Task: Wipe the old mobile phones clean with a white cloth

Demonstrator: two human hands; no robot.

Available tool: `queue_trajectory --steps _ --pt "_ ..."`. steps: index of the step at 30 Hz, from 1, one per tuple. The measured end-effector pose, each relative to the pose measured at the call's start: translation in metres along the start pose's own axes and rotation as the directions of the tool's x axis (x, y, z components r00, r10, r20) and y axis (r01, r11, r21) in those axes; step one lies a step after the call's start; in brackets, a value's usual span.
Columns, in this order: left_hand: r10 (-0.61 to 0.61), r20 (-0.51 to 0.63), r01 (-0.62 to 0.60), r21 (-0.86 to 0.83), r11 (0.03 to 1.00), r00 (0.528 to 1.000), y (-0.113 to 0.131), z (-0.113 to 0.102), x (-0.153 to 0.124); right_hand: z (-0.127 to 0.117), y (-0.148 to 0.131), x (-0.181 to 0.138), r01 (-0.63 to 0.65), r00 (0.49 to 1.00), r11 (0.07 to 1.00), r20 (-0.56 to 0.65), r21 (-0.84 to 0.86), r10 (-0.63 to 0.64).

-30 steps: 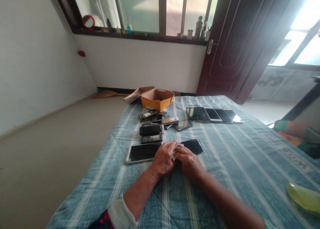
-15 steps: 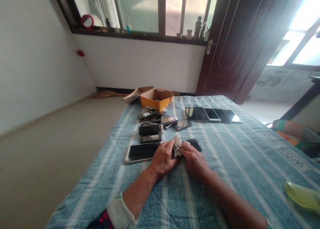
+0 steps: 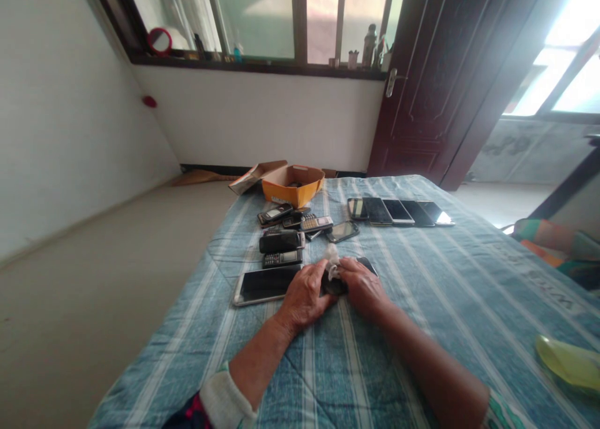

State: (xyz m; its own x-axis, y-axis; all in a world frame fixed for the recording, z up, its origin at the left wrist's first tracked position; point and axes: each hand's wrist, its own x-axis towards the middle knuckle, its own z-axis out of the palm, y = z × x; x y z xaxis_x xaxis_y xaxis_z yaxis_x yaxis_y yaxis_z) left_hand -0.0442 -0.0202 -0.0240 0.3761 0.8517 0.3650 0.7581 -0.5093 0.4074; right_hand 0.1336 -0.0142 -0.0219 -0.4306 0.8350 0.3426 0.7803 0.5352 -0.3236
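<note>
A dark smartphone (image 3: 336,287) lies on the bedspread between my two hands, partly covered by them. My left hand (image 3: 305,296) grips its left end, the thumb along the near edge. In the fingers of my right hand (image 3: 360,286) is a crumpled white tissue (image 3: 331,255), pressed against the phone's screen. A larger smartphone with a pale frame (image 3: 269,285) lies just left, its right end behind my left hand. Beyond it are a keypad phone (image 3: 282,259), a black phone (image 3: 280,241) and a small heap of older phones (image 3: 316,223).
An orange cardboard box (image 3: 300,194) with its lid raised stands at the far edge of the striped bedspread (image 3: 422,329). Several smartphones (image 3: 398,212) lie in a row at back right. A yellow-green object (image 3: 567,365) is near the right edge.
My right hand and the tissue have shifted slightly up across the phone, baring more of the screen near my left thumb. My left hand has stayed in place.
</note>
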Motion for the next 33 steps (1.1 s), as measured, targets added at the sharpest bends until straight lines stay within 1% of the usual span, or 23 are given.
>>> queue_trajectory --steps 4,6,8,11,13,15,17,20,23,26,29,33 --pt "-0.004 0.005 0.003 0.017 1.000 1.000 0.002 -0.001 0.000 -0.003 0.011 -0.008 -0.182 0.982 0.982 -0.067 -0.042 0.179" --pt "-0.008 0.009 0.008 0.018 1.000 1.000 0.003 -0.002 0.000 -0.001 0.008 -0.013 -0.210 0.975 0.977 -0.089 -0.047 0.205" --pt "-0.011 0.012 0.011 0.009 1.000 1.000 0.004 -0.003 0.001 0.004 0.000 -0.017 -0.162 0.984 0.987 -0.081 -0.018 0.160" --pt "-0.008 0.029 0.009 -0.012 1.000 1.000 0.005 -0.005 0.001 0.011 -0.016 -0.014 0.033 0.998 0.998 -0.054 0.062 -0.029" --pt "-0.015 0.032 0.015 -0.019 1.000 0.999 0.006 -0.006 0.002 0.012 -0.023 -0.009 0.151 0.988 0.983 -0.051 0.108 -0.146" --pt "-0.024 0.024 0.025 -0.021 0.999 0.999 0.006 -0.006 0.002 0.010 -0.027 -0.006 0.214 0.977 0.966 -0.048 0.142 -0.210" --pt "-0.023 0.016 0.024 -0.021 0.999 1.000 0.006 -0.006 0.002 0.005 -0.026 -0.007 0.226 0.974 0.960 -0.037 0.165 -0.223" --pt "0.001 0.004 -0.001 -0.021 1.000 1.000 0.007 -0.005 0.001 -0.001 -0.023 -0.018 0.216 0.976 0.960 -0.018 0.177 -0.217" --pt "0.012 0.001 -0.012 -0.001 1.000 1.000 0.007 -0.004 0.001 -0.003 -0.018 -0.034 0.202 0.979 0.966 -0.025 0.164 -0.201" --pt "0.011 0.014 -0.011 0.015 1.000 1.000 0.006 -0.003 0.000 -0.003 -0.016 -0.040 0.184 0.983 0.972 -0.022 0.146 -0.183" --pt "0.004 0.021 -0.004 0.001 1.000 1.000 0.006 -0.004 0.000 -0.004 -0.018 -0.033 0.150 0.989 0.982 -0.007 0.112 -0.150" --pt "-0.018 0.045 0.018 -0.015 1.000 0.999 0.007 -0.007 0.001 -0.006 -0.024 -0.011 0.127 0.992 0.989 0.014 0.077 -0.129"
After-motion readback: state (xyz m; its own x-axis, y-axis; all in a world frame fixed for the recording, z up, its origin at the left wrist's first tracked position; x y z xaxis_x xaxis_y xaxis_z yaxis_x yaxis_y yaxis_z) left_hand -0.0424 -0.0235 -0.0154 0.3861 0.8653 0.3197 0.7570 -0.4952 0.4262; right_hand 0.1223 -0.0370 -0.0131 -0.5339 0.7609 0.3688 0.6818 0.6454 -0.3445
